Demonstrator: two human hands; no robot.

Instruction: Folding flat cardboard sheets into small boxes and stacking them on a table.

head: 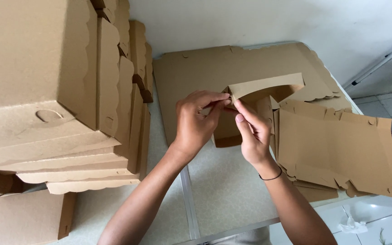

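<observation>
Both forearms rise from the bottom edge; left hand (195, 124) and right hand (252, 136) pinch a flap of the half-folded brown cardboard box blank (268, 97) at frame centre; firm creasing along the score should seat the corner squarely, stacked brown folded boxes (46, 90) upper left

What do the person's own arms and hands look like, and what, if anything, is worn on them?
Both forearms are bare, with no sleeves in view. The right hand has a thin black band round its wrist. The left hand wears nothing: no glove, ring or watch shows. The nails are short and unpainted.
</observation>
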